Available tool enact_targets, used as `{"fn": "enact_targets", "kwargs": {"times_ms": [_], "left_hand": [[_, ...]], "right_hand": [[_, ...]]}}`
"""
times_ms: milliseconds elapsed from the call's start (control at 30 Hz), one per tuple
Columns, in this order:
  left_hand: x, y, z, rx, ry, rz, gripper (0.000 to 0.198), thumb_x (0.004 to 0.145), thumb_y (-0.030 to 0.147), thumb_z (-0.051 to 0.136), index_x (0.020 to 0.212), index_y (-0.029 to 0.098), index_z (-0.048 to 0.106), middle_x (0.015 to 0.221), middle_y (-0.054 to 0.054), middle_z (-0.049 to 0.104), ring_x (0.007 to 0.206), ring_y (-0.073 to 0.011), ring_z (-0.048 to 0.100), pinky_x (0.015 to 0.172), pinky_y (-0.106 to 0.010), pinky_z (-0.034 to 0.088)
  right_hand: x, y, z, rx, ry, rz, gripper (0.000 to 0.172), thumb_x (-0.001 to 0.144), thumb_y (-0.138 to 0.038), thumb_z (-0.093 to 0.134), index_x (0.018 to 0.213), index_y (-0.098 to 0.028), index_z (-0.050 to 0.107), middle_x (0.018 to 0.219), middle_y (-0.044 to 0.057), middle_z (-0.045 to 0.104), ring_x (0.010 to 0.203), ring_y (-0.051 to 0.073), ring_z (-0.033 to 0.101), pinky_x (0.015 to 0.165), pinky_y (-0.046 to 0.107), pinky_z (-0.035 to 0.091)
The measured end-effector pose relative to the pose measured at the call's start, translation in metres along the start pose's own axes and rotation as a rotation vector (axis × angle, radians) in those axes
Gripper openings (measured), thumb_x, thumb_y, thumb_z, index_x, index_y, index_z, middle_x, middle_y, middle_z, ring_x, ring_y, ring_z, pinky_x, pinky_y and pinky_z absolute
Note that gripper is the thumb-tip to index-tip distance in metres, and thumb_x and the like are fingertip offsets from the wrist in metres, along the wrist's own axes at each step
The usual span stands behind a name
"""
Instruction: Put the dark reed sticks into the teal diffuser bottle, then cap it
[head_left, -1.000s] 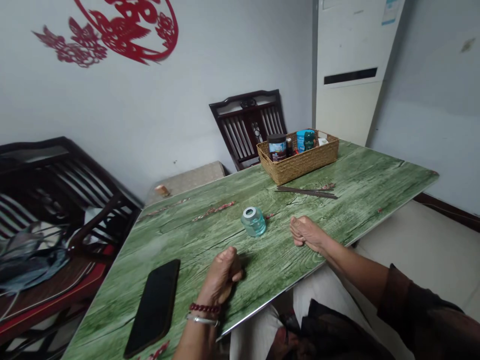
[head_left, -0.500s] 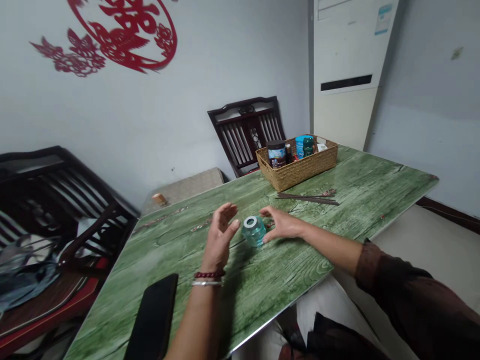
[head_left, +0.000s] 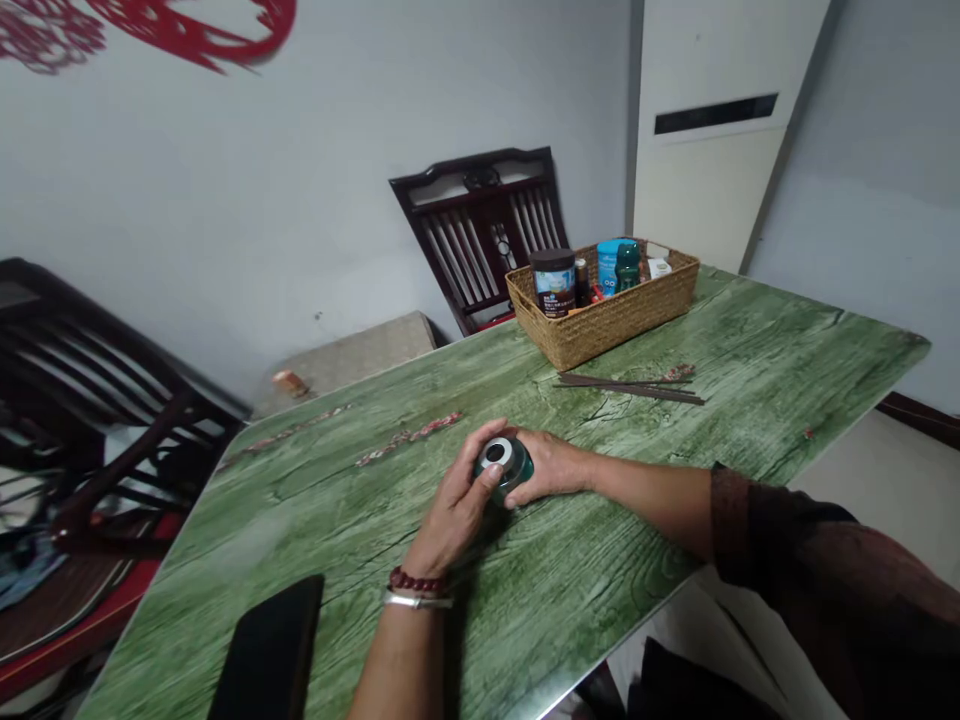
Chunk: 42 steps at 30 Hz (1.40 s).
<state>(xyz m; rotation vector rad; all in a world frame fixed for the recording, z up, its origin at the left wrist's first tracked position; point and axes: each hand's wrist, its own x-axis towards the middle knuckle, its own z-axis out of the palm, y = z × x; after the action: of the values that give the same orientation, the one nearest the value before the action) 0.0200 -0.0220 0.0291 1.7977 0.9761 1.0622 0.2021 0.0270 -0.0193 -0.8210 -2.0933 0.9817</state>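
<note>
A small round teal glass bottle (head_left: pixel 516 463) stands near the middle of the green table, a silver ring collar with a dark opening on its top. My left hand (head_left: pixel 463 487) wraps around its left side, thumb near the collar and fingers behind. From the other side, my right hand (head_left: pixel 553 466) closes on the glass, with its thumb low at the front. Between them the hands hide much of the bottle's body. A bead bracelet (head_left: pixel 417 582) and a silver bangle circle my left wrist.
Several thin dark sticks (head_left: pixel 630 389) lie beyond my right hand. Behind them sits a woven basket (head_left: pixel 622 322) holding jars and small containers. A black phone (head_left: pixel 266 650) rests at the lower left. Dark wooden chairs stand behind and left of the green table (head_left: pixel 360 520).
Both hands have closed in on the bottle from either side and now grip it; before, the left hand was apart from it. The camera view has tilted down a little.
</note>
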Motion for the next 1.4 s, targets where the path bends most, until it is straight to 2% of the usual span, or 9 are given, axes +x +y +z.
{"fn": "enact_targets", "kwargs": {"times_ms": [300,533,700,800,900,1000,1100,1233,1400], "left_hand": [[0.004,-0.022,0.001,-0.028,0.134,0.001,0.078,0.067,0.05,0.083,0.133,0.026,0.049,0.115,-0.008,0.062,0.106,-0.025,0.062,0.095,-0.039,0.048],[0.001,-0.016,0.002,-0.243,0.156,-0.006,0.085,0.085,0.081,0.035,0.15,0.026,0.037,0.132,-0.015,0.061,0.136,-0.03,0.046,0.111,-0.048,0.035],[0.004,-0.02,-0.002,-0.282,0.28,-0.025,0.073,0.085,0.079,0.04,0.133,0.026,0.055,0.099,-0.006,0.067,0.104,-0.0241,0.062,0.101,-0.041,0.043],[0.005,-0.022,-0.002,-0.319,0.362,-0.003,0.068,0.082,0.079,0.048,0.125,0.028,0.06,0.107,-0.006,0.065,0.109,-0.0227,0.059,0.1,-0.036,0.043],[0.003,-0.018,0.002,-0.37,0.278,-0.039,0.075,0.083,0.08,0.043,0.139,0.03,0.049,0.13,-0.009,0.061,0.126,-0.0262,0.053,0.106,-0.041,0.039],[0.002,-0.014,0.005,-0.395,0.186,-0.09,0.083,0.082,0.083,0.039,0.145,0.028,0.043,0.119,-0.01,0.068,0.116,-0.028,0.059,0.104,-0.044,0.04],[0.003,-0.014,0.002,-0.381,0.252,-0.066,0.077,0.082,0.081,0.043,0.137,0.027,0.051,0.105,-0.007,0.068,0.105,-0.0251,0.063,0.099,-0.041,0.044],[0.004,-0.019,-0.001,-0.345,0.295,-0.024,0.071,0.082,0.074,0.054,0.136,0.029,0.05,0.123,-0.008,0.062,0.123,-0.0248,0.055,0.104,-0.038,0.042],[0.001,-0.018,-0.001,-0.291,0.071,-0.074,0.091,0.074,0.048,0.08,0.149,0.028,0.032,0.144,-0.015,0.053,0.133,-0.0312,0.05,0.108,-0.044,0.041]], "right_hand": [[0.0,-0.012,-0.002,-0.079,-0.037,0.137,0.078,0.057,-0.037,0.088,0.123,-0.019,0.051,0.11,0.007,0.067,0.1,0.026,0.065,0.08,0.034,0.048],[0.001,-0.009,-0.001,-0.068,-0.018,0.097,0.078,0.059,-0.04,0.087,0.125,-0.019,0.05,0.111,0.007,0.067,0.103,0.025,0.064,0.085,0.034,0.048],[0.0,-0.006,-0.001,-0.058,-0.026,0.094,0.078,0.059,-0.04,0.087,0.125,-0.021,0.05,0.11,0.004,0.067,0.103,0.025,0.064,0.084,0.033,0.047],[0.0,-0.007,-0.001,-0.06,-0.026,0.104,0.078,0.058,-0.039,0.087,0.125,-0.021,0.051,0.109,0.004,0.067,0.102,0.025,0.065,0.085,0.033,0.047],[0.0,-0.009,-0.002,-0.057,-0.021,0.1,0.079,0.058,-0.039,0.087,0.125,-0.019,0.051,0.109,0.006,0.068,0.103,0.026,0.065,0.085,0.035,0.047],[0.0,-0.01,-0.002,-0.051,-0.009,0.09,0.08,0.057,-0.037,0.088,0.126,-0.02,0.051,0.111,0.006,0.067,0.104,0.026,0.064,0.085,0.034,0.047],[-0.001,-0.011,-0.003,-0.052,-0.014,0.099,0.077,0.058,-0.035,0.087,0.125,-0.022,0.052,0.11,0.003,0.067,0.102,0.025,0.064,0.083,0.033,0.047],[-0.001,-0.013,-0.003,-0.068,-0.016,0.111,0.074,0.058,-0.035,0.087,0.122,-0.021,0.053,0.106,0.003,0.067,0.099,0.024,0.065,0.082,0.032,0.047],[0.0,-0.011,-0.002,-0.041,-0.01,0.071,0.077,0.058,-0.033,0.087,0.125,-0.022,0.051,0.111,0.004,0.067,0.102,0.025,0.065,0.084,0.033,0.048]]}}
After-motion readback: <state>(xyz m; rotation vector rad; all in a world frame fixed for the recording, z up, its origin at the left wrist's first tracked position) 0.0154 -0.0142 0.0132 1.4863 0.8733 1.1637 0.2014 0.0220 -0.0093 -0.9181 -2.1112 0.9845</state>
